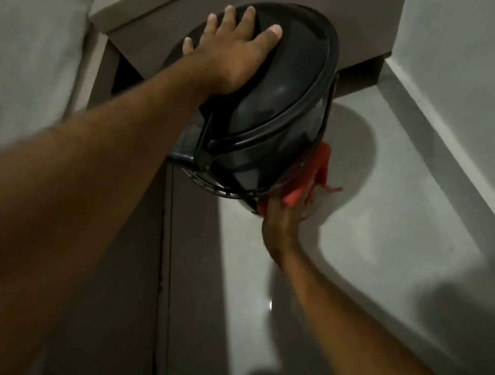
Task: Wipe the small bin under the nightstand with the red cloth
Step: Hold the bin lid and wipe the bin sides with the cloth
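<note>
A small black bin (pixel 277 123) with a domed lid stands on the floor in front of the nightstand (pixel 173 5). My left hand (pixel 233 51) lies flat on the lid, fingers spread, pressing down. My right hand (pixel 282 218) is at the bin's lower right side, closed on the red cloth (pixel 311 175), which is pressed against the bin's wall. The cloth is bunched and partly hidden behind the bin's rim. A thin handle loops round the bin's front.
A bed or mattress edge (pixel 31 51) runs along the left. A pale wall (pixel 472 67) with a grey skirting strip (pixel 445 153) closes the right side. Glossy grey floor (pixel 354 259) lies between them.
</note>
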